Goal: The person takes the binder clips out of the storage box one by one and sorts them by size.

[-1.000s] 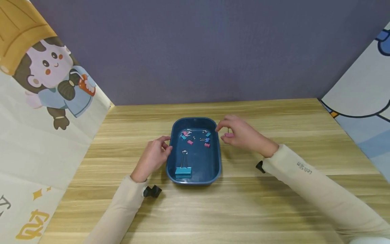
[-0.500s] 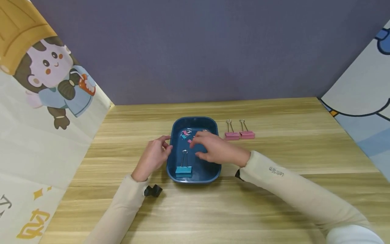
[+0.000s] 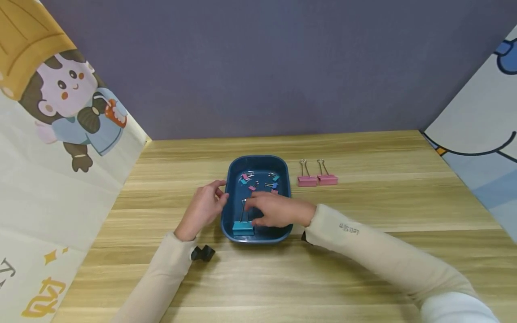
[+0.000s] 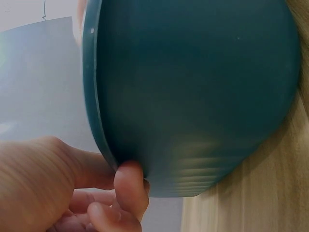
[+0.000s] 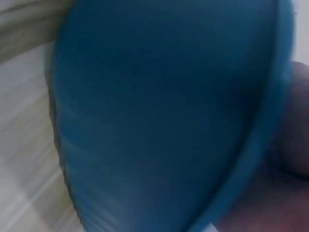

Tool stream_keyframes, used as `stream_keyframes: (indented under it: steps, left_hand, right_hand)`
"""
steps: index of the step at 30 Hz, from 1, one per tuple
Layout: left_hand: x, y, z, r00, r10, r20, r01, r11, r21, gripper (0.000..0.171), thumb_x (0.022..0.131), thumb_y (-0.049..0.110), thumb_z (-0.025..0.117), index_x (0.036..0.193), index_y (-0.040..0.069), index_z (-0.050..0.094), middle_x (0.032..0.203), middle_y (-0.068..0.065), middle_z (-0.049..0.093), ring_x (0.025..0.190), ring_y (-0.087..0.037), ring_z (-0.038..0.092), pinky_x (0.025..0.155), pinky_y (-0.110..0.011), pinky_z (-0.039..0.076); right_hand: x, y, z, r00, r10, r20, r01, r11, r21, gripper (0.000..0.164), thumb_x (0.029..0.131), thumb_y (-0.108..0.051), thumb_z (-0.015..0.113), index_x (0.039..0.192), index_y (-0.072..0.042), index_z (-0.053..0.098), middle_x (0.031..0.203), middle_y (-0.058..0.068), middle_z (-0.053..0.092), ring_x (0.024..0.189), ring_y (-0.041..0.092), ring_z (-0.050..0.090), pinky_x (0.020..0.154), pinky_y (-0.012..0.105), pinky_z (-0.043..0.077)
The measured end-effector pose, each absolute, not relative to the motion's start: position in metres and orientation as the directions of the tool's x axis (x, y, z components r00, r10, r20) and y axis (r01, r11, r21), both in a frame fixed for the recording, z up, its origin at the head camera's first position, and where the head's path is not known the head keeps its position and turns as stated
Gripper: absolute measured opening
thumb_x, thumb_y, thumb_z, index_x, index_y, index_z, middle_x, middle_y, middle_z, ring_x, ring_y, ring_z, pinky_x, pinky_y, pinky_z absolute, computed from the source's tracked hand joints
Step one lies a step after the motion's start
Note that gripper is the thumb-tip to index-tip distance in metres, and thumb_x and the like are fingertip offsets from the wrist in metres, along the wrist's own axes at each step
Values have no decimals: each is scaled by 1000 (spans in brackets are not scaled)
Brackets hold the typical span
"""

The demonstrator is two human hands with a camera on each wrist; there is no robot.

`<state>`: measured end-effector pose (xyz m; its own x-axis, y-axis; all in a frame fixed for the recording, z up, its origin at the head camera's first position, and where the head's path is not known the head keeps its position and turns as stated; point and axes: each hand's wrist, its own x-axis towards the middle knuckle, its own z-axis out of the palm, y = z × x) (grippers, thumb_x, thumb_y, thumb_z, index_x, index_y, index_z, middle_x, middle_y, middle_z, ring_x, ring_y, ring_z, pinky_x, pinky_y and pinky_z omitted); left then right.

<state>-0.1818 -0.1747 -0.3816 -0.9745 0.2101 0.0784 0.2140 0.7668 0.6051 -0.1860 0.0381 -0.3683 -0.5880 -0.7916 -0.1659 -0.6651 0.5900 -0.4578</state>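
A dark blue plastic tray (image 3: 257,242) sits on the wooden table. My left hand (image 3: 203,205) pinches its left rim; the left wrist view shows thumb and finger on either side of the rim (image 4: 91,72). Inside, near the front, lies a large teal binder clip (image 3: 243,229) with its wire handles pointing back. Reaching in over the right rim, my right hand (image 3: 278,210) has its index finger at those handles and its thumb by the clip's right end, with a gap between them. The right wrist view shows mostly the tray's outer wall (image 5: 159,106).
Several small binder clips in pink, teal and blue, such as a blue one (image 3: 275,185), lie in the tray's back half. Right of the tray, two large pink binder clips (image 3: 307,181) lie side by side. A grey-blue panel (image 3: 258,67) stands behind the table.
My right hand has left a large pink binder clip beside another on the table, then moved left and forward over the tray to the large teal clip. My left hand has stayed put.
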Motion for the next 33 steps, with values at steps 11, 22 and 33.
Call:
stream_keyframes:
  steps: [11,22,33]
  left_hand:
    - [-181,-174,-382,-978,198,66,198,774,602,37,90,10,62,125,-4,56,83,-10,62,58,-14,54,48,-27,45]
    - [-183,-174,-381,-978,201,64,199,778,596,38,90,10,62,125,-3,56,82,-9,62,57,-14,53,49,-27,44]
    - [-181,-173,-381,-978,196,65,195,777,599,38,90,10,62,125,-3,55,83,-9,62,57,-13,53,48,-27,45]
  right_hand:
    - [-184,26,-377,-556,-793,-250,-663,604,-442,34,86,-19,70,118,-10,63,110,2,60,98,13,55,90,28,45]
    - [-184,20,-382,-560,-800,-217,-682,593,-427,27,85,-14,72,110,-10,66,103,1,61,92,10,54,84,25,46]
    - [-184,19,-382,-575,-785,-231,-666,613,-425,22,81,-12,74,102,-11,66,95,-2,61,83,10,53,76,24,47]
